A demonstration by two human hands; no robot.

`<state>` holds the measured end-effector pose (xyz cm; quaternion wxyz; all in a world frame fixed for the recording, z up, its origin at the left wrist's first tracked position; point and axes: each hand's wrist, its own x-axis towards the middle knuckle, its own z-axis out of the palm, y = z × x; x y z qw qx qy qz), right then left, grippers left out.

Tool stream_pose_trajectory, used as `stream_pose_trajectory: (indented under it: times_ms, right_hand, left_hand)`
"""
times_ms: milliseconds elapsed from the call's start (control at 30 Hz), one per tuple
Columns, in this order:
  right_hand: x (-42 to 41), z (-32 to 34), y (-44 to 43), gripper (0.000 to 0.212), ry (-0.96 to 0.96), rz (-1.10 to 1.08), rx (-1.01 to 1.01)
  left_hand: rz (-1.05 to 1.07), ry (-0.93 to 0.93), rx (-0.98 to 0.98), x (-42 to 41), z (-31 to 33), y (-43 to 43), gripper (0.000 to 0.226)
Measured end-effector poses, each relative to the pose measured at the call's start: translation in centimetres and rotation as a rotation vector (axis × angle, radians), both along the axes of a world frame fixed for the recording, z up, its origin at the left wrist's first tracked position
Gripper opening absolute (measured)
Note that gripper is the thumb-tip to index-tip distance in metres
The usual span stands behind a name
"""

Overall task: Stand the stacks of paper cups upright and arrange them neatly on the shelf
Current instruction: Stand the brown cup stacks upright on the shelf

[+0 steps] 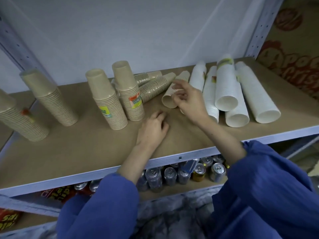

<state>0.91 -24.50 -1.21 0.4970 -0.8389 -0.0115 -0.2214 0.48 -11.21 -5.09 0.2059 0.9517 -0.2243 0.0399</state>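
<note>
The shelf [72, 152] has a brown board with a pale metal front edge. Four tan cup stacks stand on it mouth down: the far-left stack [19, 119] and the second stack [51, 100] are well apart from the labelled pair [119, 97] near the middle, which stand just beside each other. Behind that pair, two long tan stacks [153, 87] lie on their sides, pointing back toward the wall. Just right of them lies a short tan stack [170, 99], open mouth toward the front. Further right, the white cup stacks [259, 94] lie side by side with their mouths facing forward, one of them resting on top of the others.

The left grip [153, 128] rests on the bare board in front of the labelled pair, fingers loosely bent and empty. The right grip [188, 100] is at the short tan stack with fingers curled against its side; the fingertips are blurred, so whether it actually clasps the stack cannot be told.

Both forearms come out of blue sleeves [269, 183]. On the lower shelf stand drink cans [184, 173] and, to the left, red packets [58, 194]. A printed cardboard box [293, 54] stands to the right of the shelf.
</note>
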Motion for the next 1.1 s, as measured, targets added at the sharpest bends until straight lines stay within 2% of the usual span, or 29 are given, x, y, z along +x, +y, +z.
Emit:
stream_pose_trajectory:
  times_ms: [200, 467, 633, 733, 967, 1100]
  right_hand:
    - [4.9, 1.8, 0.5, 0.043, -0.038, 0.040, -0.179]
    - [13.7, 2.6, 2.5, 0.061, 0.215, 0.170, -0.546]
    - [17.1, 2.1, 3.5, 0.068, 0.303, 0.271, -0.555]
    - [18.3, 2.4, 3.5, 0.073, 0.329, 0.333, -0.609]
    - [19.5, 3.3, 2.9, 0.055, 0.352, 0.369, -0.946]
    - [19.2, 3.6, 1.7, 0.056, 0.337, 0.389, -0.977]
  left_hand:
    - [-0.001, 0.020, -0.035, 0.2, -0.4, -0.1, 0.038]
    - [0.010, 0.040, -0.035, 0.1, -0.6, -0.1, 0.040]
    - [0.024, 0.001, -0.092, 0.1, -0.7, -0.2, 0.062]
    - [0.017, 0.026, -0.091, 0.2, -0.7, -0.1, 0.067]
    - [0.030, 0.031, -0.101, 0.2, -0.6, -0.3, 0.061]
    - [0.024, 0.026, -0.092, 0.1, -0.5, -0.3, 0.061]
